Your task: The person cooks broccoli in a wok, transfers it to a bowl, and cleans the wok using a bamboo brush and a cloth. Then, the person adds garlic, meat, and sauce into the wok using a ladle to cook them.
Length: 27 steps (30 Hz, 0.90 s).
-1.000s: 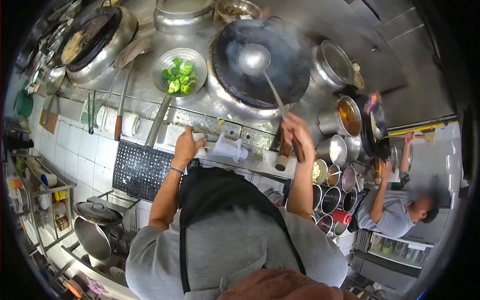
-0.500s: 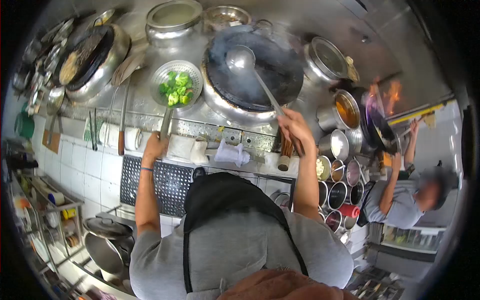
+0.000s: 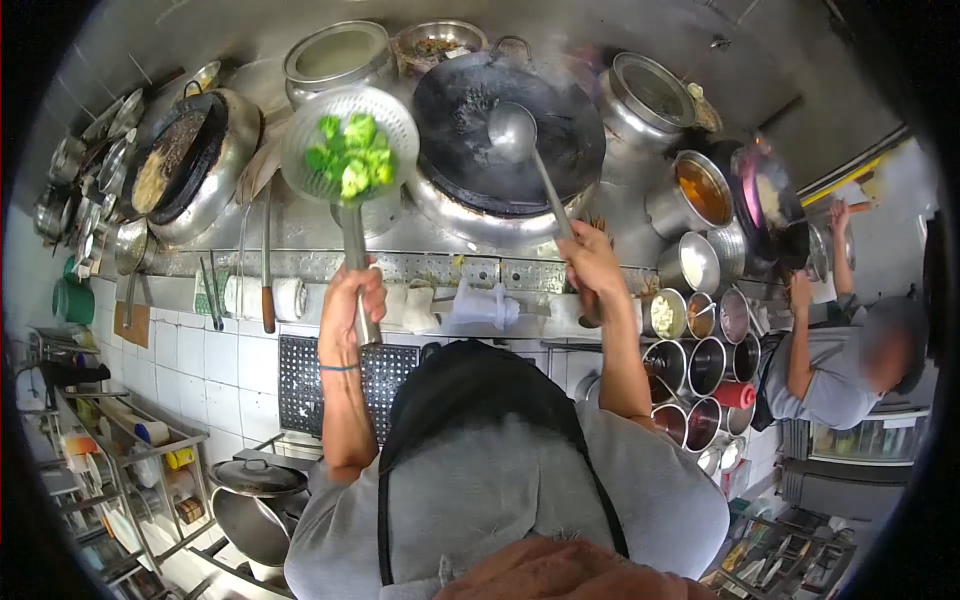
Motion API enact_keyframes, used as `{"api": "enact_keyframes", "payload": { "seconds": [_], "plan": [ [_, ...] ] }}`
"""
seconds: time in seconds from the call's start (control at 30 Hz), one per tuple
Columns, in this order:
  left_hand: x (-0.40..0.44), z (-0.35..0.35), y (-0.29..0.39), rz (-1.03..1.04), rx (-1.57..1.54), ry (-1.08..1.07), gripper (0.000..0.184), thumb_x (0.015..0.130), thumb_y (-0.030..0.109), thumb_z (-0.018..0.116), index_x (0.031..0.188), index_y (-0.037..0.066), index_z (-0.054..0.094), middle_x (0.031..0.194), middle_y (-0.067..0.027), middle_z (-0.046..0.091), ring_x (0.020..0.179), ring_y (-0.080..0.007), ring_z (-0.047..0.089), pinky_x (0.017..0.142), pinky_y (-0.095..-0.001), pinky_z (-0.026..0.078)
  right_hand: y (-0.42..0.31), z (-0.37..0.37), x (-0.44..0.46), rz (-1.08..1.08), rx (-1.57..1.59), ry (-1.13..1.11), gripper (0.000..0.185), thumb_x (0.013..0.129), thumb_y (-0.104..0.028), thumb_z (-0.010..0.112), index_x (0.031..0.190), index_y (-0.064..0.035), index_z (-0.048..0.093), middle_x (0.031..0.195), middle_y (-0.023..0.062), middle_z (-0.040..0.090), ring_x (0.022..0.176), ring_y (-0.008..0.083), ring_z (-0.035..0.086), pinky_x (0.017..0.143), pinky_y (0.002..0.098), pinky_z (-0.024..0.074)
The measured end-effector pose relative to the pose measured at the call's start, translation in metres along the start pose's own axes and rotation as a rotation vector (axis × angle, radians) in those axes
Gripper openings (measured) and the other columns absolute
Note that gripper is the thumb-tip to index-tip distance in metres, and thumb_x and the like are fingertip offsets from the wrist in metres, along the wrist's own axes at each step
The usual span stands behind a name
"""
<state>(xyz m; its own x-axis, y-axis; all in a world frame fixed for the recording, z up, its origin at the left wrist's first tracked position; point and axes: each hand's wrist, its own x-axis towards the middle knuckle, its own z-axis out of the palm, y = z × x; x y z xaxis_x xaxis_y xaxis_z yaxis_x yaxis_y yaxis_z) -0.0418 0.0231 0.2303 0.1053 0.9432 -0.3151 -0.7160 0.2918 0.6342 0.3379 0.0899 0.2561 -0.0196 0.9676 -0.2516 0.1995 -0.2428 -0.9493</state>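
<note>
My left hand [image 3: 353, 300] is wrapped round the handle of a perforated strainer [image 3: 301, 128], which is held up with green broccoli [image 3: 352, 158] in its bowl. To the right of it, a black wok [image 3: 440, 110] sits on a steel burner ring, dark and without visible food. My right hand [image 3: 597, 262] grips the handle of a ladle [image 3: 513, 132], whose round bowl is over the wok. Folded white cloths [image 3: 484, 304] lie along the counter edge between my hands.
Another wok [image 3: 160, 170] holding pale food is at the left. Lidded pots [image 3: 338, 52] stand behind. At the right are an oil pot [image 3: 704, 190], several ingredient containers [image 3: 708, 365] and a co-worker [image 3: 838, 360] at a wok. A black perforated mat [image 3: 300, 385] lies below.
My left hand has gone from the white cloth to the strainer handle, and the strainer with the broccoli has been raised. The flame at the co-worker's wok has shrunk.
</note>
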Motion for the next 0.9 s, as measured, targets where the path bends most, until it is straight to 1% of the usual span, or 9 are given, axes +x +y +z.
{"api": "enact_keyframes", "payload": {
  "seconds": [0.13, 0.27, 0.3, 0.4, 0.43, 0.53, 0.67, 0.87, 0.9],
  "plan": [
    [0.036, 0.076, 0.013, 0.075, 0.321, 0.073, 0.024, 0.085, 0.004, 0.058, 0.106, -0.001, 0.047, 0.072, -0.0047, 0.052, 0.047, -0.0137, 0.05, 0.039, -0.0307, 0.043, -0.027, 0.032, 0.003, -0.06, 0.12, -0.052, 0.01, 0.09, -0.01, 0.058, 0.09, -0.0006, 0.06, 0.057, 0.0009, 0.05, 0.041, 0.012, 0.048, 0.038, 0.0286, 0.0378],
    [0.098, 0.101, -0.002, 0.073, 0.683, 0.026, 0.027, 0.083, 0.008, 0.06, 0.104, -0.002, 0.046, 0.07, -0.007, 0.054, 0.049, -0.0151, 0.052, 0.041, -0.0324, 0.045, -0.045, 0.041, 0.026, 0.02, 0.208, -0.139, 0.017, 0.089, -0.013, 0.06, 0.075, -0.0063, 0.054, 0.056, 0.0013, 0.05, 0.041, 0.0122, 0.048, 0.037, 0.028, 0.0371],
    [0.108, 0.102, -0.006, 0.073, 0.748, 0.016, 0.028, 0.082, 0.008, 0.061, 0.104, -0.002, 0.046, 0.069, -0.0072, 0.054, 0.049, -0.0151, 0.052, 0.041, -0.0323, 0.045, -0.04, 0.04, 0.039, -0.033, 0.084, -0.117, 0.013, 0.086, -0.013, 0.061, 0.082, -0.0006, 0.059, 0.061, 0.0099, 0.059, 0.047, 0.0222, 0.059, 0.046, 0.035, 0.0473],
    [0.11, 0.086, -0.01, 0.289, 0.763, 0.09, 0.034, 0.08, 0.009, 0.062, 0.107, -0.004, 0.044, 0.065, -0.0074, 0.054, 0.049, -0.0155, 0.052, 0.04, -0.0316, 0.044, -0.019, 0.033, 0.063, -0.246, -0.49, 0.077, 0.026, 0.083, -0.011, 0.061, 0.102, 0.0071, 0.064, 0.077, 0.0237, 0.069, 0.067, 0.035, 0.069, 0.066, 0.0425, 0.0553],
    [0.109, 0.072, -0.003, 0.328, 0.753, 0.066, 0.037, 0.08, 0.008, 0.061, 0.109, -0.005, 0.042, 0.064, -0.0063, 0.054, 0.048, -0.0154, 0.051, 0.04, -0.0307, 0.043, -0.027, 0.03, 0.05, -0.209, -0.492, 0.141, 0.046, 0.081, -0.011, 0.062, 0.123, 0.0084, 0.059, 0.095, 0.0323, 0.067, 0.091, 0.0416, 0.069, 0.086, 0.0438, 0.0528],
    [0.062, 0.057, 0.026, 0.309, 0.753, 0.104, 0.025, 0.084, 0.006, 0.056, 0.106, 0.003, 0.045, 0.061, -0.0037, 0.049, 0.045, -0.0127, 0.049, 0.038, -0.028, 0.041, -0.018, 0.008, 0.026, -0.476, -0.621, 0.302, 0.051, 0.083, -0.009, 0.061, 0.131, 0.006, 0.055, 0.103, 0.0329, 0.066, 0.098, 0.0424, 0.067, 0.089, 0.0433, 0.0517],
    [0.028, -0.016, 0.03, 0.21, 0.476, 0.112, 0.024, 0.085, 0.007, 0.053, 0.108, 0.004, 0.047, 0.068, -0.0017, 0.046, 0.046, -0.0109, 0.045, 0.035, -0.0267, 0.037, 0.027, -0.013, 0.005, -0.55, -0.494, 0.425, 0.057, 0.083, -0.003, 0.06, 0.139, 0.0005, 0.049, 0.112, 0.0326, 0.063, 0.107, 0.0452, 0.062, 0.091, 0.0454, 0.0491],
    [0.032, -0.137, -0.02, -0.154, 0.06, 0.024, 0.023, 0.084, 0.005, 0.05, 0.107, 0.004, 0.049, 0.065, -0.0007, 0.044, 0.043, -0.01, 0.038, 0.034, -0.0257, 0.034, 0.11, 0.008, -0.004, -0.32, -0.41, 0.459, 0.059, 0.085, -0.001, 0.063, 0.142, -0.0011, 0.048, 0.127, 0.0268, 0.06, 0.117, 0.0347, 0.062, 0.099, 0.0368, 0.0462],
    [0.032, -0.147, -0.027, -0.231, 0.018, -0.077, 0.023, 0.087, 0.009, 0.051, 0.109, 0.003, 0.05, 0.065, 0.0001, 0.043, 0.045, -0.0096, 0.037, 0.035, -0.0255, 0.034, 0.112, 0.007, -0.008, -0.189, -0.33, 0.444, 0.057, 0.087, -0.002, 0.064, 0.142, -0.0012, 0.047, 0.128, 0.0223, 0.062, 0.113, 0.0276, 0.063, 0.098, 0.0338, 0.0456]
  ]
}}
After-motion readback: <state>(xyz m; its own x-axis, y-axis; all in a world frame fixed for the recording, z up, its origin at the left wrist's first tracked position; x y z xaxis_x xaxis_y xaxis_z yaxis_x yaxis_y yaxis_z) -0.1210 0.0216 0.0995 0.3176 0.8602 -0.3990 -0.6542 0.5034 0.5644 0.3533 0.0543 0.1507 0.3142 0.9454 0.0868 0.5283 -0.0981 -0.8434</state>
